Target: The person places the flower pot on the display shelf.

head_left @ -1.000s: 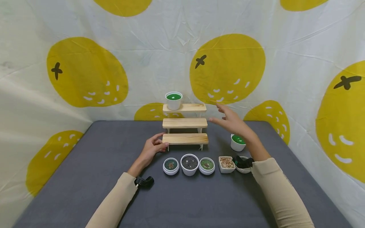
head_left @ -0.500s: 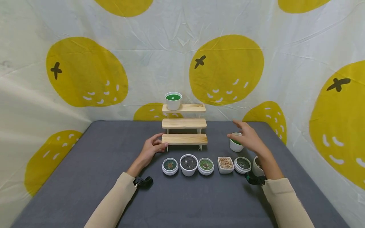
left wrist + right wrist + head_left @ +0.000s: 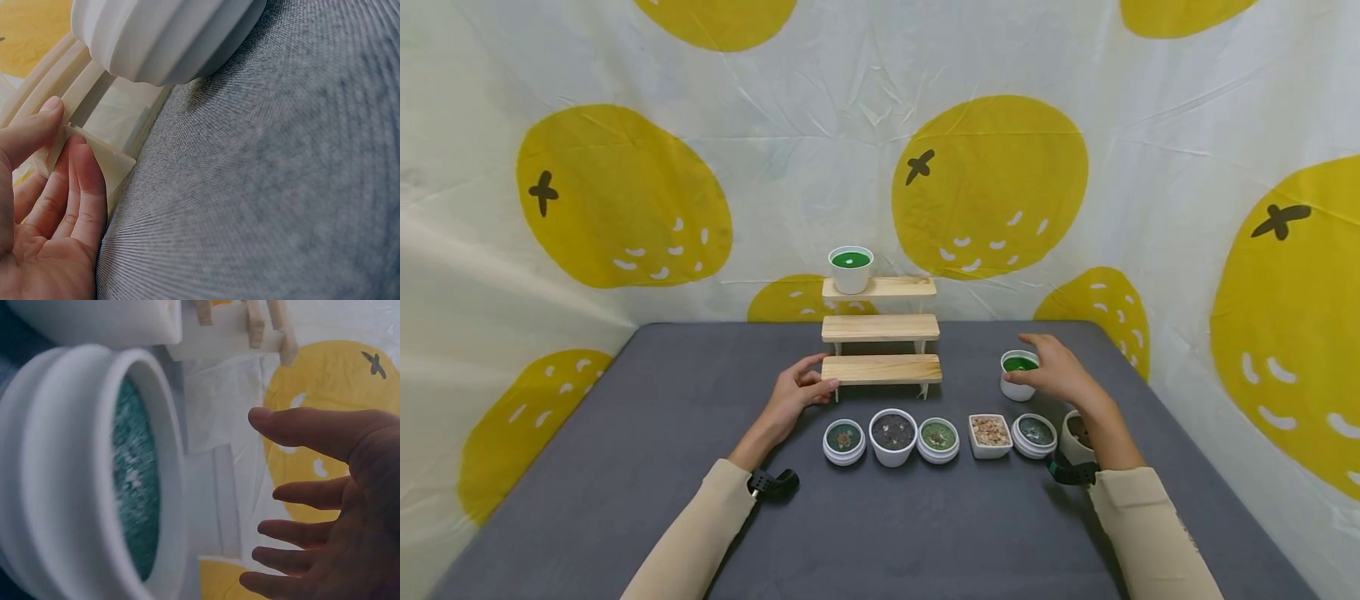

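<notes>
A three-step wooden stand (image 3: pixel 881 328) stands toward the back of the table. My left hand (image 3: pixel 788 406) holds the left end of its lowest step, thumb on top and fingers against the side support (image 3: pixel 103 156). A white cup with a green top (image 3: pixel 851 272) sits on the left of the highest step. My right hand (image 3: pixel 1060 372) is at a second white cup with a green top (image 3: pixel 1017 388), thumb in front and fingers reaching around its far side. In the right wrist view, that hand's fingers (image 3: pixel 300 531) are spread and fairly straight; contact cannot be told.
Along the front stand a teal-filled round pot (image 3: pixel 844 443), a dark-filled pot (image 3: pixel 892 450), a green-filled pot (image 3: pixel 937 442), a square pot of tan chips (image 3: pixel 990 440), a ribbed pot (image 3: pixel 1034 437) and a pot (image 3: pixel 1073 442) partly behind the right wrist. A fruit-print sheet (image 3: pixel 805 167) hangs behind.
My right hand has moved away from beside the stand's top, right and down to the second green-topped cup. The left hand keeps its hold on the lowest step.
</notes>
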Action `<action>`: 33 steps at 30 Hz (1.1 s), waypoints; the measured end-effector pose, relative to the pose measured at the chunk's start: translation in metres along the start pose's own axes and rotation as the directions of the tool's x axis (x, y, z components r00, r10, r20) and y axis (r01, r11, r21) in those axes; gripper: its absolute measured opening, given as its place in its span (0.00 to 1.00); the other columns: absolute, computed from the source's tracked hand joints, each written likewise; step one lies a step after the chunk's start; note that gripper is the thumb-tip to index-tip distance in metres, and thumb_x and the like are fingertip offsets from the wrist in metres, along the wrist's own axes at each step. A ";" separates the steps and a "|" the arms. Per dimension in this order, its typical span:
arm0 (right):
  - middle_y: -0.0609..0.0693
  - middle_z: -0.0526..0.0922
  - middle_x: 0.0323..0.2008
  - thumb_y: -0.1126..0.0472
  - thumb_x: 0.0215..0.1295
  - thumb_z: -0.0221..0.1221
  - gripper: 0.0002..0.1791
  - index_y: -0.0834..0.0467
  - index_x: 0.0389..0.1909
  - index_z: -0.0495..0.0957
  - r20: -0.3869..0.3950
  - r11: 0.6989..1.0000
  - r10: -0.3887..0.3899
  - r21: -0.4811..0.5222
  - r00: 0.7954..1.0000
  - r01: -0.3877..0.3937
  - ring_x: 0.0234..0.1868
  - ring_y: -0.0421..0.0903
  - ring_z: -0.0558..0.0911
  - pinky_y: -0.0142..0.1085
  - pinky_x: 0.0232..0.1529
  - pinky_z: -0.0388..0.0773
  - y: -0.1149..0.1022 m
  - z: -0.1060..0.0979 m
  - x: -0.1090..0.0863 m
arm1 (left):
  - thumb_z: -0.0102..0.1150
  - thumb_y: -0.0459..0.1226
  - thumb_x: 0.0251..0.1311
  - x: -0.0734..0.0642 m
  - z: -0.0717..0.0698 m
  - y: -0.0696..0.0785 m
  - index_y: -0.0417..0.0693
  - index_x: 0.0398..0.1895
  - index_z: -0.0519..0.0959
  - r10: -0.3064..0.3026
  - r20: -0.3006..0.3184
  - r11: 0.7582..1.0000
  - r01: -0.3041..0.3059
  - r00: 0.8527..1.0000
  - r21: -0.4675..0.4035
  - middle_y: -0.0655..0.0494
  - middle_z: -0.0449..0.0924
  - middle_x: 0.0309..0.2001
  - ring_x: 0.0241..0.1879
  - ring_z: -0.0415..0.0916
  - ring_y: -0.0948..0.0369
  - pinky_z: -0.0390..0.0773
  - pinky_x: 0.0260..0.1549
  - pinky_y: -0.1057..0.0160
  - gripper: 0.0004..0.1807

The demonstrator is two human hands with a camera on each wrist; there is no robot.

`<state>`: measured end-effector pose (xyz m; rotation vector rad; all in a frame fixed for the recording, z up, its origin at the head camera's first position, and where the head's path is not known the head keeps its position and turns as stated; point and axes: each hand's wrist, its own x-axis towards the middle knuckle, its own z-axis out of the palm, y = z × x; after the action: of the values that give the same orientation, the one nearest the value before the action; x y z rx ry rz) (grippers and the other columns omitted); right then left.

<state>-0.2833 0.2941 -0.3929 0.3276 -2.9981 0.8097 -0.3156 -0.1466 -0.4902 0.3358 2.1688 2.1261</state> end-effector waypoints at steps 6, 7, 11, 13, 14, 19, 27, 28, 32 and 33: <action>0.81 0.59 0.71 0.50 0.63 0.69 0.51 0.76 0.75 0.57 0.052 1.000 0.004 -0.002 0.999 -0.004 0.70 0.79 0.61 0.71 0.67 0.64 0.009 0.003 0.003 | 0.71 0.36 0.63 0.000 0.000 0.000 0.42 0.78 0.64 -0.008 -0.009 1.000 0.008 1.000 0.000 0.59 0.84 0.32 0.35 0.82 0.63 0.85 0.37 0.65 0.41; 0.81 0.58 0.71 0.50 0.63 0.70 0.51 0.76 0.75 0.56 0.061 1.000 -0.002 0.000 0.998 0.002 0.70 0.79 0.61 0.71 0.66 0.64 0.010 0.003 0.003 | 0.71 0.36 0.63 0.000 0.000 0.000 0.42 0.78 0.64 -0.007 -0.009 1.000 0.007 1.000 -0.002 0.59 0.85 0.32 0.35 0.82 0.63 0.85 0.37 0.65 0.41; 0.82 0.59 0.71 0.51 0.62 0.70 0.52 0.76 0.75 0.55 0.080 1.000 -0.006 0.010 0.997 0.006 0.71 0.79 0.60 0.71 0.66 0.64 0.013 0.006 0.004 | 0.71 0.36 0.64 0.000 0.000 0.000 0.41 0.78 0.63 -0.004 -0.004 1.000 0.004 1.000 -0.005 0.59 0.85 0.32 0.35 0.83 0.63 0.85 0.37 0.65 0.41; 0.82 0.60 0.70 0.51 0.62 0.70 0.52 0.77 0.75 0.55 0.080 1.000 -0.001 0.010 0.997 0.001 0.70 0.79 0.62 0.70 0.65 0.65 0.014 0.007 0.004 | 0.71 0.35 0.64 0.000 0.000 0.000 0.41 0.78 0.63 -0.004 -0.002 1.000 0.004 1.000 -0.006 0.59 0.85 0.33 0.36 0.83 0.63 0.85 0.37 0.65 0.41; 0.82 0.60 0.70 0.52 0.62 0.70 0.52 0.77 0.75 0.55 0.081 1.000 0.002 0.010 0.997 -0.003 0.69 0.78 0.63 0.70 0.64 0.66 0.015 0.007 0.004 | 0.71 0.35 0.64 0.000 0.000 -0.001 0.41 0.78 0.63 -0.004 -0.001 1.000 0.004 1.000 -0.005 0.59 0.85 0.33 0.36 0.83 0.63 0.85 0.37 0.65 0.41; 0.82 0.65 0.65 0.54 0.61 0.70 0.51 0.78 0.74 0.55 0.083 1.000 0.008 0.001 0.997 -0.008 0.62 0.75 0.70 0.64 0.58 0.72 0.018 0.010 0.003 | 0.71 0.36 0.64 0.000 0.001 -0.001 0.42 0.78 0.63 -0.006 -0.004 1.000 0.006 1.000 -0.002 0.59 0.85 0.33 0.36 0.82 0.63 0.85 0.37 0.65 0.41; 0.82 0.66 0.64 0.57 0.62 0.68 0.48 0.78 0.73 0.55 0.087 0.999 0.044 -0.008 0.995 -0.043 0.56 0.70 0.73 0.59 0.53 0.74 0.018 0.011 0.003 | 0.70 0.35 0.64 0.001 0.001 -0.003 0.41 0.78 0.63 -0.005 0.003 1.000 0.005 1.000 -0.007 0.60 0.84 0.32 0.35 0.82 0.64 0.85 0.37 0.66 0.41; 0.82 0.67 0.64 0.57 0.62 0.68 0.48 0.78 0.73 0.56 0.083 0.999 0.042 -0.012 0.996 -0.041 0.56 0.70 0.73 0.59 0.53 0.74 0.018 0.011 0.004 | 0.70 0.35 0.64 0.001 0.001 -0.002 0.42 0.78 0.63 -0.005 0.003 1.000 0.005 1.000 -0.010 0.60 0.84 0.32 0.35 0.82 0.64 0.85 0.37 0.66 0.41; 0.80 0.70 0.62 0.55 0.62 0.68 0.48 0.78 0.73 0.57 0.064 0.999 0.034 -0.023 0.997 -0.032 0.53 0.67 0.76 0.57 0.51 0.75 0.018 0.010 0.005 | 0.70 0.35 0.64 0.000 0.001 -0.001 0.42 0.77 0.64 -0.006 0.000 1.000 0.006 1.000 -0.011 0.60 0.84 0.32 0.35 0.82 0.64 0.85 0.37 0.66 0.40; 0.80 0.70 0.61 0.55 0.62 0.68 0.48 0.78 0.72 0.58 0.057 0.999 0.031 -0.023 0.998 -0.029 0.53 0.67 0.76 0.56 0.50 0.75 0.018 0.010 0.005 | 0.70 0.35 0.64 0.000 0.001 -0.001 0.42 0.77 0.63 -0.006 0.000 1.000 0.006 1.000 -0.011 0.60 0.84 0.31 0.35 0.82 0.64 0.85 0.37 0.66 0.40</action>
<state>-0.2915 0.3032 -0.4097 0.3116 -3.0703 0.7816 -0.3160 -0.1460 -0.4914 0.3280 2.1547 2.1337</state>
